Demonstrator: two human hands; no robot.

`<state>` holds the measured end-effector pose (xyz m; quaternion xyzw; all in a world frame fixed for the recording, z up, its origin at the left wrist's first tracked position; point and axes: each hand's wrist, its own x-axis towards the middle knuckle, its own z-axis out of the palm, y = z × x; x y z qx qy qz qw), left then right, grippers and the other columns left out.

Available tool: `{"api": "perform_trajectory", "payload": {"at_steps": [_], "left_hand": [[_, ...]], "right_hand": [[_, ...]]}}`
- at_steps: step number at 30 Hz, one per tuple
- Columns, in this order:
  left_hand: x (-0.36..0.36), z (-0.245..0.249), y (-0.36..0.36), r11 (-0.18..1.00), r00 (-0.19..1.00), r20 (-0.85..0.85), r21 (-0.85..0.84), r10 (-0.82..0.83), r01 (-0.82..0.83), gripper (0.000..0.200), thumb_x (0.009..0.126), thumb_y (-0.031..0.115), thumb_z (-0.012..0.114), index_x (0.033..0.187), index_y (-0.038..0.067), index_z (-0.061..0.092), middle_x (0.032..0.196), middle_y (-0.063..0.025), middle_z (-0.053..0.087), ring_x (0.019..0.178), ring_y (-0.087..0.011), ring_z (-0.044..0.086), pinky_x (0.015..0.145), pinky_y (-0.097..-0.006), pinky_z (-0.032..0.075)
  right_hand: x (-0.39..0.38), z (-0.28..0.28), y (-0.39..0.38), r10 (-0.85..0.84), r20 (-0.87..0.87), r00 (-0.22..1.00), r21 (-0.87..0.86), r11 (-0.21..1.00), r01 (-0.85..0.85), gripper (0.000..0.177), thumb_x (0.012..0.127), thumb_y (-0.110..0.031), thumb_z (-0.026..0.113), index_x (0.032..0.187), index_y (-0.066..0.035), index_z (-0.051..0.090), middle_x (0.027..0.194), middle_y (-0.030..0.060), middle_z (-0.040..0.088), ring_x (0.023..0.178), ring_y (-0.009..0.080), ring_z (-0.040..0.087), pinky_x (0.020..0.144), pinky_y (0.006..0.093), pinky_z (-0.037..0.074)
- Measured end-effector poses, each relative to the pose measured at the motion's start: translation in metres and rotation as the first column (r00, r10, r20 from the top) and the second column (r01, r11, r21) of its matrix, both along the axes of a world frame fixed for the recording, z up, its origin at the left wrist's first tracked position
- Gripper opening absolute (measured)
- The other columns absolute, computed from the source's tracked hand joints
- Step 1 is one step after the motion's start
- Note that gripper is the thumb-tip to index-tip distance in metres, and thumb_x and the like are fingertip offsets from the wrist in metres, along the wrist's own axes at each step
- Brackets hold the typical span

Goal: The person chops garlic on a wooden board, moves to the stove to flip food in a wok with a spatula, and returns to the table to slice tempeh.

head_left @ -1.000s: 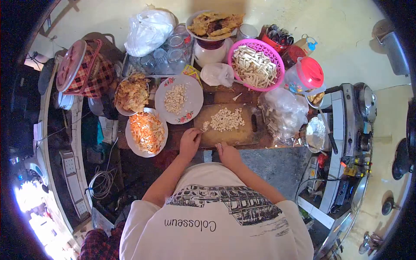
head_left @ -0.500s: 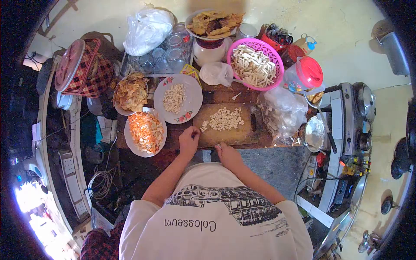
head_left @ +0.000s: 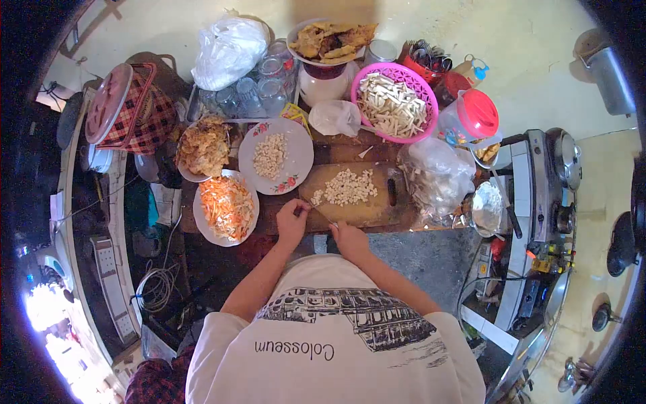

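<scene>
A wooden cutting board [head_left: 356,214] bears a spread of small pale diced pieces [head_left: 350,187]. My right hand [head_left: 348,237] is closed at the board's near edge around a knife [head_left: 324,216], whose thin blade points up and left. The handle is hidden in the fist. Beside the blade tip, at the board's left near corner, my left hand [head_left: 293,219] has its fingers pinched together; what they hold, if anything, is too small to see. Left of the board, a flowered white plate [head_left: 299,145] carries more diced pieces [head_left: 270,156].
Shredded orange and white vegetables fill a plate [head_left: 254,215] at the left, below a bowl of fried food [head_left: 204,147]. A pink basket [head_left: 434,101] of pale sticks stands at the back. Clear plastic bags [head_left: 441,175] lie right of the board, near a foil-like bowl [head_left: 487,207].
The knife blade now shows between my hands, angled up toward my left hand. My right hand has shifted slightly left; my left hand stays near the board's corner.
</scene>
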<state>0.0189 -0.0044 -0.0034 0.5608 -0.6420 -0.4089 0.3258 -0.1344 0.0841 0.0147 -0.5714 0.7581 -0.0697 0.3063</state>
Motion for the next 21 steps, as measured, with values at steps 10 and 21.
{"api": "perform_trajectory", "payload": {"at_steps": [10,21], "left_hand": [[-0.025,0.003,-0.009,0.997,0.999,-0.044,0.074,0.007,-0.004,0.009,0.075,0.006,0.066,0.079,0.002,0.060,0.073,-0.0096,0.063,0.067,-0.0168,0.062,0.064,-0.0284,0.048],[-0.060,0.020,-0.017,0.987,0.974,0.160,-0.005,-0.159,0.162,0.013,0.072,0.011,0.067,0.082,0.006,0.062,0.077,-0.0112,0.063,0.073,-0.0262,0.062,0.067,-0.0342,0.049]], "right_hand": [[-0.020,0.017,0.017,-0.157,0.064,0.985,-0.009,0.987,0.158,0.041,0.094,-0.040,0.036,0.096,-0.002,0.053,0.076,0.0258,0.060,0.071,0.0441,0.058,0.063,0.0528,0.045],[-0.058,0.018,0.045,-0.451,0.154,0.879,-0.142,0.871,0.471,0.040,0.094,-0.039,0.037,0.091,-0.003,0.053,0.076,0.0272,0.058,0.075,0.0478,0.054,0.064,0.0532,0.041]]}}
